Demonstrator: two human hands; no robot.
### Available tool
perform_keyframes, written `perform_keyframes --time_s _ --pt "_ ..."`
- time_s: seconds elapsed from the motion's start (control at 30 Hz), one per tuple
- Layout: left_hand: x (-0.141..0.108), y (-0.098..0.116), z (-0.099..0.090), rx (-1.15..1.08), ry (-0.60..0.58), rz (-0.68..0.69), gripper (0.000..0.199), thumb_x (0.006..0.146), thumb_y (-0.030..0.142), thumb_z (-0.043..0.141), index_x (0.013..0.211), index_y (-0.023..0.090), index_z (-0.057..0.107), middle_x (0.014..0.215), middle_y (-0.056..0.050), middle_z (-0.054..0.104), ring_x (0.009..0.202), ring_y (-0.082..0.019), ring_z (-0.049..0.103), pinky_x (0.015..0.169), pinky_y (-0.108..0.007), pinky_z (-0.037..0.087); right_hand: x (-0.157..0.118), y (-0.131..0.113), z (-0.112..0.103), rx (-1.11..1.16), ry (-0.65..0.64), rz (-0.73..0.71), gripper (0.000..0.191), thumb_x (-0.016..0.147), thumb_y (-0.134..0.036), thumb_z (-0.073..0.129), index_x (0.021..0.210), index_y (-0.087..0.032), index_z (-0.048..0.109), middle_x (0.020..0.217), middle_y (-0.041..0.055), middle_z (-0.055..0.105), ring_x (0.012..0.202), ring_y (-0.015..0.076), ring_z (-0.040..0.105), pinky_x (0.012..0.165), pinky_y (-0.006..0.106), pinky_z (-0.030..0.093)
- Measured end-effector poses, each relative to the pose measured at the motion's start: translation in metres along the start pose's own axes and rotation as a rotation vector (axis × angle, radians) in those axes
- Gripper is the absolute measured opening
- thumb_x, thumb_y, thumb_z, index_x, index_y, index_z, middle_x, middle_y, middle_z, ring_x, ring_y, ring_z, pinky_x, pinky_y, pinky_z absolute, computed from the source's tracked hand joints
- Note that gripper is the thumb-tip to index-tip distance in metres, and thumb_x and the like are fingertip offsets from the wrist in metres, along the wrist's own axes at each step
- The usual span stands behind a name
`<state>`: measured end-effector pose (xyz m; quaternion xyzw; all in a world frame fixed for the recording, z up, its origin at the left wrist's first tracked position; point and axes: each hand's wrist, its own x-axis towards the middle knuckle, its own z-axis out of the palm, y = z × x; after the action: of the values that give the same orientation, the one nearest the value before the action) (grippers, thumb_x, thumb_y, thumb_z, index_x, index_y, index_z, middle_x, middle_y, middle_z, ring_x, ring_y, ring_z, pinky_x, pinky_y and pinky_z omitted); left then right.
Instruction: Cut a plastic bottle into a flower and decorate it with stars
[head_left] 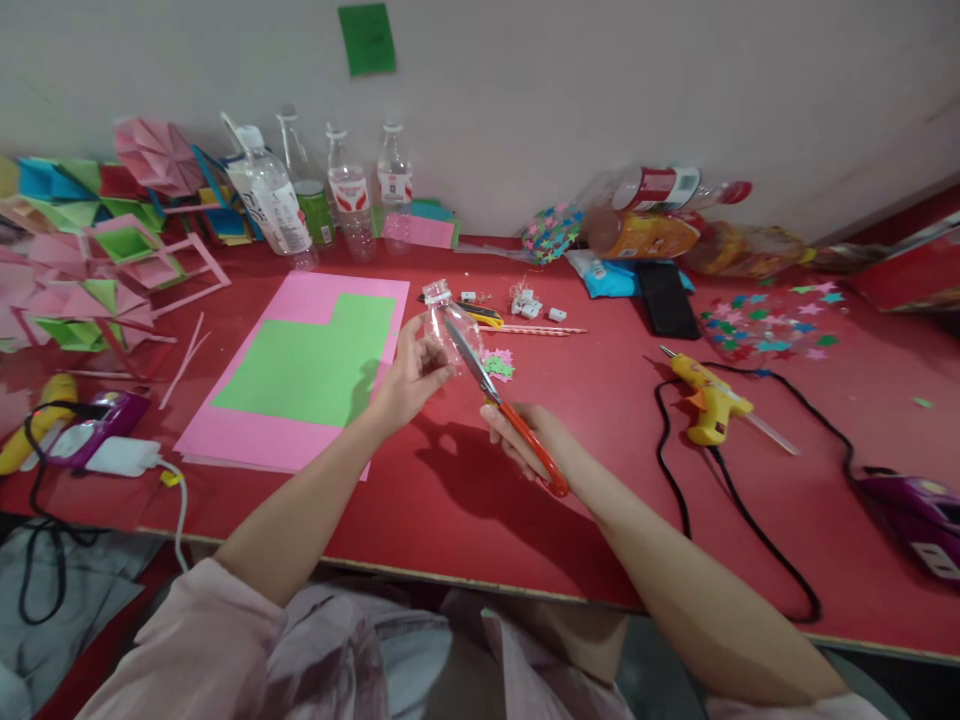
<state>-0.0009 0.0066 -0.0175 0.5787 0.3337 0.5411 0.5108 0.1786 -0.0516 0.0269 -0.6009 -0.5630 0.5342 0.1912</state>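
Observation:
My left hand (415, 372) is closed around the side of a clear plastic bottle top (442, 312), a cut piece with its neck pointing up and away. In my right hand (529, 440) are scissors (534, 445) with red-orange handles. Their metal blades reach up and left against the clear plastic; whether they cut through it cannot be made out. Just behind the bottle piece lie a yellow utility knife (487, 316) and a striped stick (547, 330). Small pink and green paper stars (498, 366) sit on the table beside it.
Pink and green paper sheets (300, 370) lie left of centre. Several bottles (350, 200) stand along the wall. A yellow glue gun (709, 400) with a black cord, a phone (667, 300) and a star-filled clear piece (772, 325) lie right. Paper crafts (97, 250) crowd the left.

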Motion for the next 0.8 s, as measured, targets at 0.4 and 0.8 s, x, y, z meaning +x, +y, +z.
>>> perform_keyframes --time_s 0.4,0.8 --pt "-0.001 -0.003 0.003 -0.032 0.014 -0.001 0.070 0.075 0.014 0.063 0.134 0.026 0.026 0.079 0.003 0.051 0.074 -0.010 0.050 0.072 -0.028 0.041 -0.002 -0.001 0.002 -0.080 0.032 0.038 0.046 0.080 -0.063 0.047 0.062 -0.021 0.039 0.035 -0.0101 0.033 0.026 0.0055 0.031 0.033 0.020 0.027" --pt "-0.004 -0.001 0.005 -0.020 -0.030 -0.018 0.073 0.075 0.013 0.063 0.135 0.028 0.024 0.079 0.004 0.052 0.073 -0.010 0.052 0.072 -0.028 0.041 -0.001 0.001 -0.002 -0.124 0.048 -0.023 0.050 0.079 -0.068 0.045 0.061 -0.021 0.042 0.035 -0.0089 0.035 0.027 0.0061 0.033 0.032 0.020 0.030"
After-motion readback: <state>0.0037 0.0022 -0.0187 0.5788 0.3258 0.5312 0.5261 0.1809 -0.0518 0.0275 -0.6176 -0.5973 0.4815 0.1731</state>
